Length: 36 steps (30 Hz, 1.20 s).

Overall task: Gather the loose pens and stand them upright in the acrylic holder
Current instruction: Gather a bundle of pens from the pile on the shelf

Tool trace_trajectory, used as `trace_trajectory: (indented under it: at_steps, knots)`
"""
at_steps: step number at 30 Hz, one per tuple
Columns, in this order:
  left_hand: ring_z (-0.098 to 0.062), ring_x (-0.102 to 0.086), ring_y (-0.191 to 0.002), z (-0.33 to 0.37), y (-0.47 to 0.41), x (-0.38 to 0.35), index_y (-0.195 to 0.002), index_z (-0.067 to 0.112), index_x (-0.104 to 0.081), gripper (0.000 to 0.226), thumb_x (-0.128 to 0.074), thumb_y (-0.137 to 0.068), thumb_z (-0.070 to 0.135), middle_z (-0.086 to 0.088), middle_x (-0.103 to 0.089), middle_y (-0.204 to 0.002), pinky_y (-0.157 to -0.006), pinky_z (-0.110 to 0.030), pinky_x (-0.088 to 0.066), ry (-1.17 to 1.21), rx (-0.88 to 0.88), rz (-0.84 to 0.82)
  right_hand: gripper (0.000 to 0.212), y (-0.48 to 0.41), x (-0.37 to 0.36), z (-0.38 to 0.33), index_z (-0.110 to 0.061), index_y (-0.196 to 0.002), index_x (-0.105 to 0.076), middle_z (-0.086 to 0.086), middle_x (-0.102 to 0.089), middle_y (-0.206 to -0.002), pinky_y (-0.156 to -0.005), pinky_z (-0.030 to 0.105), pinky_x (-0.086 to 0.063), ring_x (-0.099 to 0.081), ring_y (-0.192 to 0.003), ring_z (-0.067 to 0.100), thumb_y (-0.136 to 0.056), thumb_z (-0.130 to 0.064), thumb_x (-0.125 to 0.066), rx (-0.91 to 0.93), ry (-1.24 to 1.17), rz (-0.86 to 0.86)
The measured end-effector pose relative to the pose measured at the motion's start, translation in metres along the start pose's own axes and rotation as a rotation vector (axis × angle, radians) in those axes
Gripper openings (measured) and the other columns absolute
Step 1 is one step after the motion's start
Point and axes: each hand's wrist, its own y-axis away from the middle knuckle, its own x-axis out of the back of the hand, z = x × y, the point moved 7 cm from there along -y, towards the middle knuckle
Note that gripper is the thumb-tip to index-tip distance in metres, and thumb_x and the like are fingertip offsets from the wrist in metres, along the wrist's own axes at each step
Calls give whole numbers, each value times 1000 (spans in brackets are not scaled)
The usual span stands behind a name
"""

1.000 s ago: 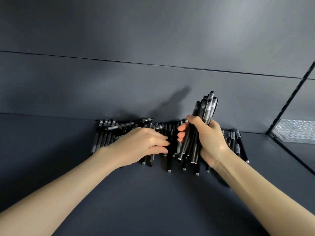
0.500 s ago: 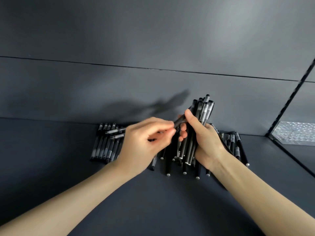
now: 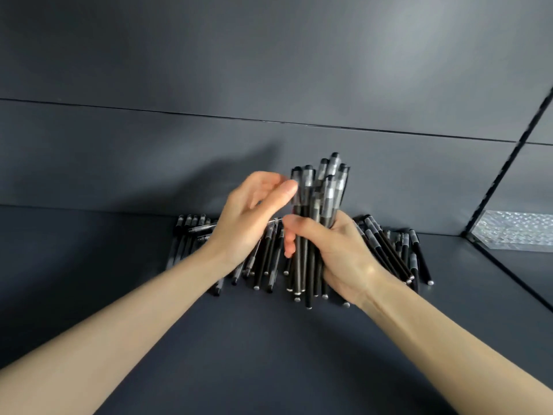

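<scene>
Pens (image 3: 326, 199) stand bundled in my right fingers (image 3: 302, 232), curled tight round them; left fingers (image 3: 282, 190) loosely spread alongside.

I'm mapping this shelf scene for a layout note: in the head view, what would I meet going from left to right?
left pile of loose pens → left hand → pen bundle, upright in the right hand → right pile of loose pens → acrylic holder
</scene>
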Motion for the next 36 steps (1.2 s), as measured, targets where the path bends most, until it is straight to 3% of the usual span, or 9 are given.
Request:
trace_trajectory:
  at_steps: [3, 7, 10, 15, 19, 22, 26, 29, 36]
  knots:
    - [-12, -67, -79, 18, 4, -7, -108, 17, -59, 42, -72, -75, 37, 5, -69, -92, -51, -19, -51, 106, 33, -184, 14, 8, -21, 3, -7, -72, -59, 7, -57, -64, -66, 23, -49, -57, -64, 15, -84, -2, -65, 14, 107, -82]
    - [-13, -69, -91, 36, 12, -8, -113, 18, -60, 54, -81, -63, 20, -1, -72, -99, -74, -20, -53, 46, -6, -265, 8, 17, -37, 4, -3, -81, -62, 7, -60, -73, -72, 27, -52, -60, -72, 16, -81, 4, -67, 22, 136, -135]
    - [-15, -69, -91, 41, 24, -10, -112, 16, -60, 53, -79, -64, 11, -1, -73, -94, -75, -22, -53, 17, -52, -291, 12, 25, -41, 10, 3, -86, -62, 9, -63, -81, -81, 34, -55, -62, -80, 18, -78, 6, -69, -3, 205, -144]
    - [-22, -70, -89, 36, 35, -9, -107, 18, -62, 51, -82, -62, 5, -4, -73, -91, -76, -29, -55, 37, -45, -346, 12, 35, -44, 23, -7, -81, -65, 5, -66, -83, -82, 29, -54, -63, -80, 14, -76, 0, -73, -88, 345, -204]
    - [-20, -67, -74, 33, 37, -10, -95, 15, -65, 32, -75, -68, 2, -4, -71, -79, -69, -28, -54, 117, -24, -282, 14, 38, -42, 28, -13, -84, -65, 3, -65, -84, -85, 34, -53, -62, -81, 13, -78, -5, -74, -146, 359, -176]
    - [-21, -63, -68, 39, 35, -14, -86, 15, -66, 18, -72, -72, 5, -4, -66, -71, -69, -32, -55, 100, -55, -207, 6, 44, -41, 22, -5, -86, -65, 5, -66, -80, -86, 36, -53, -64, -81, 16, -82, -7, -70, -128, 320, -160]
    - [-19, -62, -65, 45, 31, -25, -85, 11, -65, 17, -69, -77, -4, -2, -64, -65, -68, -35, -55, 187, -29, -63, 6, 60, -29, 6, -3, -88, -62, 7, -65, -69, -73, 24, -53, -64, -69, 16, -87, -8, -65, -53, 231, -82]
    - [-18, -62, -65, 47, 31, -47, -88, 9, -64, 16, -67, -80, -5, -5, -63, -66, -66, -34, -55, 275, 34, -8, 5, 76, -8, -3, -10, -88, -60, 8, -62, -64, -59, 30, -54, -61, -57, 20, -88, -12, -64, -70, 109, 5]
    - [-21, -68, -79, 56, 52, -146, -110, 9, -57, 40, -71, -73, 8, -9, -70, -80, -71, -34, -58, 475, 192, -214, 14, 142, 66, -31, -6, -87, -54, 6, -55, -62, -50, 29, -48, -51, -50, 18, -92, -17, -58, -76, 149, 15]
